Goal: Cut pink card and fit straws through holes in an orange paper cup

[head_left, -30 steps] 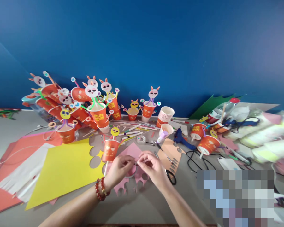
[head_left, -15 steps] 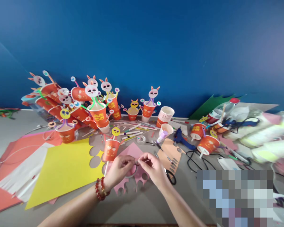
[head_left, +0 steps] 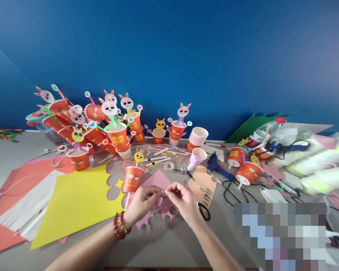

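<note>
My left hand [head_left: 141,203] and my right hand [head_left: 183,201] meet above a sheet of pink paper [head_left: 159,178] with round holes cut along its near edge. Both pinch with thumb and forefinger, tips almost touching, at something tiny and pale that I cannot make out. Beneath my fingertips lies a clear ring-shaped object [head_left: 155,209], partly covered by my left hand. Just behind my left hand stands a red paper cup [head_left: 132,179] on a white stick, topped by a yellow rabbit face [head_left: 139,155]. Black-handled scissors [head_left: 205,211] rest beside my right wrist.
Yellow paper [head_left: 76,199] covers the left, and decorated red cups [head_left: 116,132] crowd behind it. A cup stack [head_left: 198,137], markers [head_left: 157,162] and a glue stick [head_left: 193,163] stand or lie centrally. A blue glue gun [head_left: 219,167] and its black cable occupy the right.
Both hands stay almost in place, still pinching, with only a slight shift at the fingertips. Nothing else has visibly moved.
</note>
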Available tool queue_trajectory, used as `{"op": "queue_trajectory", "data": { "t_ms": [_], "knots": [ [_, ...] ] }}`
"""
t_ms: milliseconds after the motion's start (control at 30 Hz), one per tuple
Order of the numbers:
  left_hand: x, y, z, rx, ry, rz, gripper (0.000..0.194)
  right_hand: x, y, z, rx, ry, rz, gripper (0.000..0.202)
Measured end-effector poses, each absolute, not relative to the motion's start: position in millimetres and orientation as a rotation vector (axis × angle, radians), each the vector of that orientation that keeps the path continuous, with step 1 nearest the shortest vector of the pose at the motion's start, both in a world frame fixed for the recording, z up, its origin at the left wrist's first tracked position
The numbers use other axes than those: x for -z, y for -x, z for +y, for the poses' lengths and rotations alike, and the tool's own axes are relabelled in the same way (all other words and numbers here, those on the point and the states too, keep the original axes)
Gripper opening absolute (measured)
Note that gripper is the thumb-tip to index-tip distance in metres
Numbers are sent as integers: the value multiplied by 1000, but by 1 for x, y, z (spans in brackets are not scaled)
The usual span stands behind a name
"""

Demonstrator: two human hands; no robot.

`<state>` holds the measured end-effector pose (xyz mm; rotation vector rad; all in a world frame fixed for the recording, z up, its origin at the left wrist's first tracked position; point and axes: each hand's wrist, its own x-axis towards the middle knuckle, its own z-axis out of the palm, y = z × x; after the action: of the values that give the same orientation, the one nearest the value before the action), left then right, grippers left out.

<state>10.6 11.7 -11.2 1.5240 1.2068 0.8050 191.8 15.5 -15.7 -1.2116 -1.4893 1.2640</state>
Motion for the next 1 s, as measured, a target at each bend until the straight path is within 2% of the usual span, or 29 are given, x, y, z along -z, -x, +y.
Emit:
{"op": "queue_trajectory", "data": {
  "t_ms": [300, 1000],
  "knots": [
    [12, -10, 12, -856, -1525, 1203, 30, 17, -194, 16, -1445, 1139, -1355, 23],
    [12, -10, 13, -814, -1509, 1175, 32, 21, -191, 17, -1314, 1162, -1457, 21]
  ]
}}
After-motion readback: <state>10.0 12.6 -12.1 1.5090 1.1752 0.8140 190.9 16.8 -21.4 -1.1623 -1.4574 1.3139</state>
